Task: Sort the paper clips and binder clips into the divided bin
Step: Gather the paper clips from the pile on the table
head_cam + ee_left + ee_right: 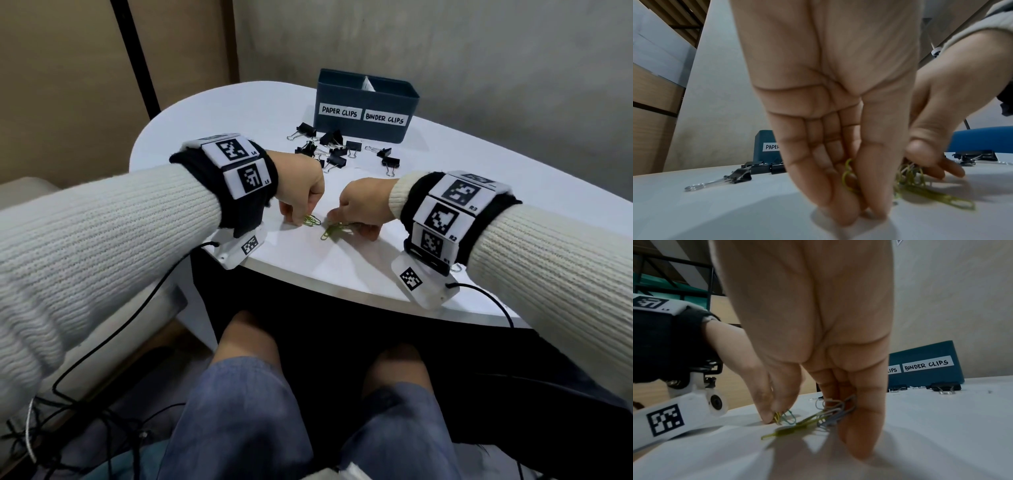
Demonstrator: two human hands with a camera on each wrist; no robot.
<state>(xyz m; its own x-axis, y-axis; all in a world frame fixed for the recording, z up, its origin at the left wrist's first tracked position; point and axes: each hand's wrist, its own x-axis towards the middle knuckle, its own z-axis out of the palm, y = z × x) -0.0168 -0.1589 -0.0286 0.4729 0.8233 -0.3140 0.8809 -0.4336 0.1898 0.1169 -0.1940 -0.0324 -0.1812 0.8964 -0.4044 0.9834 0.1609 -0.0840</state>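
My left hand (301, 205) pinches a small bunch of green paper clips (311, 220) against the white table near its front edge; the left wrist view shows those clips (849, 175) between the thumb and curled fingers. A few centimetres to the right, my right hand (359, 214) grips another bunch of paper clips (337, 229); in the right wrist view green and grey clips (830, 412) sit between its fingers, one green clip (785, 432) trailing on the table. Several black binder clips (337, 149) lie farther back. Behind them stands the dark blue divided bin (364, 106), labelled PAPER CLIPS left, BINDER CLIPS right.
The white oval table (219, 113) ends in a curved front edge just below my wrists. A wall rises close behind the bin. Cables hang from both wrist cameras down past my knees. One binder clip (735, 176) lies left of my left hand.
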